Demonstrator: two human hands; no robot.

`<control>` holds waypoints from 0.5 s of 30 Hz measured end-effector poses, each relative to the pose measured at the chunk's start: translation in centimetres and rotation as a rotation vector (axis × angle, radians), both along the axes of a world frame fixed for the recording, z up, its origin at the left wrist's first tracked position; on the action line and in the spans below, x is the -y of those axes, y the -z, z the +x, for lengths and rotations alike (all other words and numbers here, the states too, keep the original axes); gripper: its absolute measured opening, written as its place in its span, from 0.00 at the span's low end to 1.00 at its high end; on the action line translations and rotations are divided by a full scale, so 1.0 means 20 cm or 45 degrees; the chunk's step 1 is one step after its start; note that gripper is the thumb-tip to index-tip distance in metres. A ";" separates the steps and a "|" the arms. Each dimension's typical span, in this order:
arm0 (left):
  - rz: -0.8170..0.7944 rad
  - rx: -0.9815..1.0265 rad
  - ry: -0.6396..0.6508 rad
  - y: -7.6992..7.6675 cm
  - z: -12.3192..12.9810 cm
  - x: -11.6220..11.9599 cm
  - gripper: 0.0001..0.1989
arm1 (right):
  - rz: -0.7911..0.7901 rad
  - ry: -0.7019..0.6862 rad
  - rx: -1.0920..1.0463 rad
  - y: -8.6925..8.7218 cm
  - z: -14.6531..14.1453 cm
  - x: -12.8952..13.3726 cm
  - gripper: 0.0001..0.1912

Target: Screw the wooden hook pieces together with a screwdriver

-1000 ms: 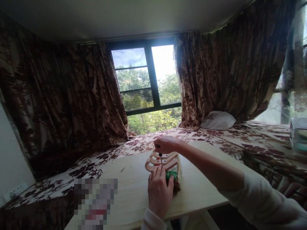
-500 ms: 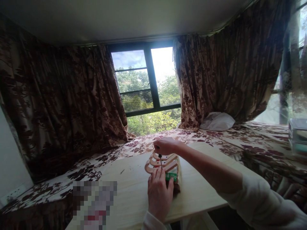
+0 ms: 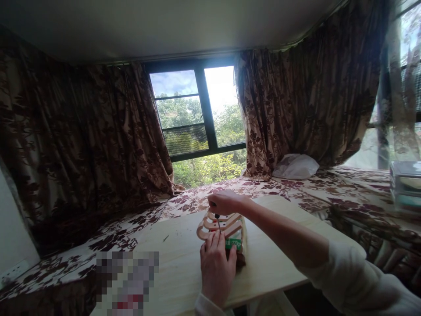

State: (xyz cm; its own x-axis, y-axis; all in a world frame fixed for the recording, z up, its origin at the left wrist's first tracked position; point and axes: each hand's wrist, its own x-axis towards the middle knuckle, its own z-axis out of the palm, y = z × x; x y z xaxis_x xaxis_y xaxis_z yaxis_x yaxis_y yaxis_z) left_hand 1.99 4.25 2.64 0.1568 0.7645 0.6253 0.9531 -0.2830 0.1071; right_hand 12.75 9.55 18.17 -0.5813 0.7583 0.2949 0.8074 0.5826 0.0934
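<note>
My right hand (image 3: 225, 202) is wrapped round the dark handle of a screwdriver (image 3: 218, 221), whose thin shaft points down. The shaft's tip meets a curved light wooden piece (image 3: 232, 229) beside my left fingertips. My left hand (image 3: 217, 263) lies on the near side of the wooden piece, fingers together and thumb apart, pressing on it. Under the wood is a package (image 3: 241, 245) with a green label. More curved wooden slats show behind, partly covered by my right hand.
The pale wooden table (image 3: 177, 259) carries a small dark sliver (image 3: 165, 238) left of my hands. A pixelated patch covers its left front. Beyond are a flower-patterned cloth (image 3: 197, 193), a white plastic bag (image 3: 295, 166) and a clear box (image 3: 406, 182) at the right.
The whole view has shifted slightly, moving most things a little to the left. Both hands keep nearly the same pose, the right one still round the screwdriver handle.
</note>
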 end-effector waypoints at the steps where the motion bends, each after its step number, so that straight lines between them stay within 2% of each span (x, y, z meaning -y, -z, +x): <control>1: -0.003 0.000 0.000 0.00 0.00 0.00 0.21 | -0.002 0.015 -0.002 0.00 0.00 0.00 0.15; 6: 0.009 -0.003 -0.004 -0.01 0.00 0.00 0.21 | -0.009 0.076 -0.003 0.00 -0.01 0.00 0.16; 15: 0.025 0.009 -0.004 0.00 0.00 0.00 0.21 | 0.022 -0.006 0.032 0.00 -0.01 -0.01 0.14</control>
